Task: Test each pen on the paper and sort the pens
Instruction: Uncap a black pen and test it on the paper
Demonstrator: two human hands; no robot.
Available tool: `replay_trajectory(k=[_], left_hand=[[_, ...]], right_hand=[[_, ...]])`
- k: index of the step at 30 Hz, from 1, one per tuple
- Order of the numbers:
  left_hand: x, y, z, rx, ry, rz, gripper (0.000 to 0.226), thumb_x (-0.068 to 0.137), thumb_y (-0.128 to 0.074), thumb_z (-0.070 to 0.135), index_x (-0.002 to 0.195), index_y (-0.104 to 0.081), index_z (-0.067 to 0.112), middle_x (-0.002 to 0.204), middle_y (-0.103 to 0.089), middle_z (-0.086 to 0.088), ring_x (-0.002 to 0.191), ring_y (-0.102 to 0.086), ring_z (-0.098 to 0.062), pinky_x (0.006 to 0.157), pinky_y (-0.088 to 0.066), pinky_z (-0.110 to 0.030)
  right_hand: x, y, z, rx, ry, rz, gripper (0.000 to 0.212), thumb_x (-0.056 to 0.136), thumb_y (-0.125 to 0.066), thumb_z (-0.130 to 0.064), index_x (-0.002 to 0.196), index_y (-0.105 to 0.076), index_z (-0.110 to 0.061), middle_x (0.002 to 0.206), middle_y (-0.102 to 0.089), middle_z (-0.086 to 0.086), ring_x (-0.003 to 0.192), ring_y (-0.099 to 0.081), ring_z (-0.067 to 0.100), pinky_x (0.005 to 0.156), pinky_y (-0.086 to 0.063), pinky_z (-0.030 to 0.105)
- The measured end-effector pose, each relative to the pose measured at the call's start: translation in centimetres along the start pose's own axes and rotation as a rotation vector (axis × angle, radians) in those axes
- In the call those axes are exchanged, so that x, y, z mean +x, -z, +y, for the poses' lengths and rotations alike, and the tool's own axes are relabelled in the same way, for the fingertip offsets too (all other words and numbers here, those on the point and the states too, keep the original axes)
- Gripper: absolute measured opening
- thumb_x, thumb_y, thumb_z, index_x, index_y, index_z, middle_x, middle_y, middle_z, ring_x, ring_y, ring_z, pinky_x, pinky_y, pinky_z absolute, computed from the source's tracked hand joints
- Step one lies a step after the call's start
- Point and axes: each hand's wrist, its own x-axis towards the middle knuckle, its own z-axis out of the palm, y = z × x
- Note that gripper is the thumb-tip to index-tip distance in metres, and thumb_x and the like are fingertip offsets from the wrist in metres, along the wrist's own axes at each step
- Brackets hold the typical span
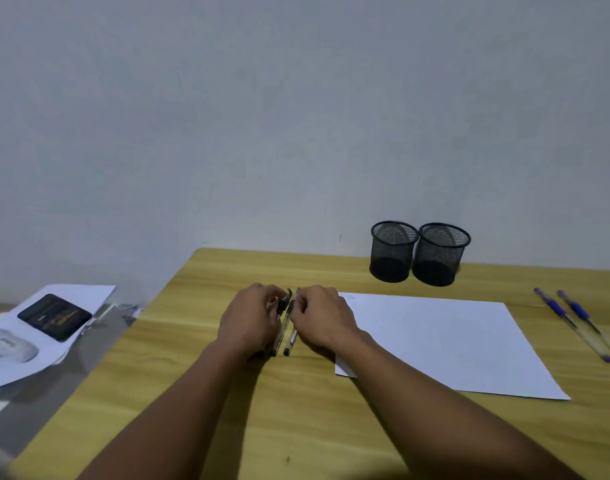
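fingers (275,296) of the left hand (251,318) and right hand (322,318) curl tight onto the black pens (283,332) lying mid-desk (192,341), paper (435,341) just right of them, mesh cups (393,252) by the far edge, blue pens (573,322) near the right edge, plain wood out to the left edge

Two bare forearms entering from 7 and 5 o'clock, converging toward 12, left hand (251,322) and right hand (322,320) knuckles up, side by side, close together, curled fingers of both pinching the black pens (285,329) between them
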Motion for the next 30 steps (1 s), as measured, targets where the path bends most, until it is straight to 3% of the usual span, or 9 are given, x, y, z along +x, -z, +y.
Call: replay_trajectory(k=[5, 10, 12, 14, 20, 23, 27, 29, 30], left_hand=[[0.5, -0.7, 0.1, -0.015, -0.019, 0.009, 0.029, 0.094, -0.058, 0.020, 0.117, -0.069, 0.033, 0.112, -0.064, 0.004, 0.107, -0.059, -0.020, 0.083, -0.055, -0.040], [0.8, -1.1, 0.4, -0.005, -0.042, 0.003, 0.031, 0.093, -0.060, 0.022, 0.121, -0.066, 0.035, 0.117, -0.060, 0.006, 0.115, -0.051, -0.019, 0.084, -0.053, -0.040], [0.9, -1.1, 0.8, -0.004, -0.061, -0.003, 0.036, 0.093, -0.061, 0.023, 0.128, -0.062, 0.035, 0.125, -0.057, 0.007, 0.120, -0.047, -0.018, 0.087, -0.051, -0.037], [1.1, -0.9, 1.2, -0.017, -0.099, -0.002, 0.041, 0.094, -0.062, 0.025, 0.134, -0.058, 0.035, 0.130, -0.055, 0.009, 0.123, -0.044, -0.016, 0.088, -0.049, -0.034], [2.0, -0.5, 3.0, -0.035, -0.215, 0.090, 0.027, 0.094, -0.064, 0.032, 0.121, -0.069, 0.034, 0.113, -0.069, 0.011, 0.106, -0.057, -0.014, 0.081, -0.052, -0.037], [2.4, -0.9, 4.2, -0.055, -0.227, 0.092, 0.018, 0.094, -0.063, 0.041, 0.109, -0.072, 0.035, 0.090, -0.073, 0.009, 0.082, -0.061, -0.015, 0.068, -0.053, -0.038], [1.7, -2.3, 6.4, -0.150, -0.260, 0.069, 0.017, 0.094, -0.064, 0.037, 0.102, -0.074, 0.028, 0.083, -0.074, 0.008, 0.068, -0.058, -0.012, 0.064, -0.051, -0.033], [1.4, -3.2, 7.4, -0.191, -0.271, 0.037, 0.016, 0.095, -0.063, 0.035, 0.098, -0.074, 0.024, 0.081, -0.074, 0.006, 0.069, -0.061, -0.013, 0.063, -0.051, -0.033], [1.3, -3.7, 7.8, -0.185, -0.284, 0.014, 0.016, 0.095, -0.062, 0.035, 0.094, -0.073, 0.023, 0.078, -0.073, 0.005, 0.068, -0.061, -0.014, 0.062, -0.050, -0.033]], right_hand=[[0.5, 0.6, 0.6, -0.064, -0.006, -0.036, 0.002, 0.082, -0.060, -0.019, 0.080, -0.061, -0.019, 0.091, -0.064, 0.002, 0.084, -0.062, 0.029, 0.070, -0.057, 0.041], [0.5, 1.4, 0.7, -0.037, -0.098, -0.001, 0.011, 0.081, -0.065, -0.013, 0.090, -0.060, -0.014, 0.100, -0.061, 0.007, 0.090, -0.061, 0.032, 0.074, -0.056, 0.038], [0.3, 2.0, 0.6, 0.121, -0.185, 0.041, 0.014, 0.076, -0.072, -0.014, 0.086, -0.063, -0.016, 0.095, -0.062, 0.003, 0.085, -0.065, 0.028, 0.073, -0.060, 0.038], [0.6, 3.3, 0.5, 0.322, -0.243, 0.051, 0.013, 0.074, -0.077, -0.013, 0.084, -0.068, -0.012, 0.086, -0.064, 0.001, 0.072, -0.065, 0.020, 0.056, -0.054, 0.023], [1.5, 9.7, 1.4, 0.699, -0.212, -0.267, 0.013, 0.079, -0.069, 0.007, 0.076, -0.066, -0.005, 0.067, -0.060, 0.014, 0.046, -0.050, 0.015, 0.044, -0.038, 0.021], [1.3, 12.1, 3.3, 0.996, -0.238, -0.401, 0.013, 0.089, -0.073, -0.018, 0.090, -0.068, -0.006, 0.076, -0.064, 0.015, 0.056, -0.058, 0.016, 0.048, -0.046, 0.023], [0.3, 12.7, 6.2, 1.312, -0.183, -0.410, 0.081, 0.079, -0.058, -0.072, 0.118, -0.068, -0.002, 0.091, -0.072, 0.016, 0.072, -0.068, 0.022, 0.061, -0.055, 0.029], [-0.3, 12.0, 6.7, 1.290, -0.150, -0.346, 0.091, 0.071, -0.060, -0.079, 0.119, -0.066, -0.002, 0.088, -0.071, 0.014, 0.070, -0.066, 0.021, 0.058, -0.051, 0.029], [-0.4, 11.5, 6.7, 1.190, -0.139, -0.278, 0.080, 0.073, -0.066, -0.074, 0.111, -0.067, -0.003, 0.080, -0.069, 0.011, 0.063, -0.062, 0.019, 0.054, -0.046, 0.028]])
